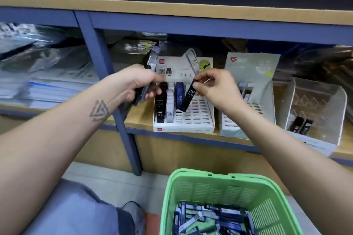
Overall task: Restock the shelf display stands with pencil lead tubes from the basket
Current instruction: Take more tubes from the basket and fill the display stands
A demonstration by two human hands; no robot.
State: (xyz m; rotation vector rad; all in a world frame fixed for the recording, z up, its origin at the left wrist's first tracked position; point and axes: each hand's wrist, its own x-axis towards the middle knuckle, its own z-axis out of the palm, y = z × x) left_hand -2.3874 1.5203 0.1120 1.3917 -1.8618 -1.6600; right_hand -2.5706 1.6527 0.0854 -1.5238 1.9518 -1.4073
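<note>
Your right hand [212, 87] pinches the top of one black tube [188, 97] marked HB 0.5, and its bottom end sits low in the white display stand [184, 129], next to the blue tubes [180, 94]. Your left hand [138, 86] is curled around a few more tubes [142, 89], held just left of the stand. Your two hands are apart, one on each side of the stand. You are only partway done, I think. Only the left rows of the white stand have tubes; most of its slots on the right look bare. The pale green stand [250, 74] beside it seems to have few tubes, though your arm hides part of it. The clear stand [317, 108] on the far right holds only two or three dark tubes. The green basket [219, 187] by your knees has lots of tubes left in it, so much work is left.
</note>
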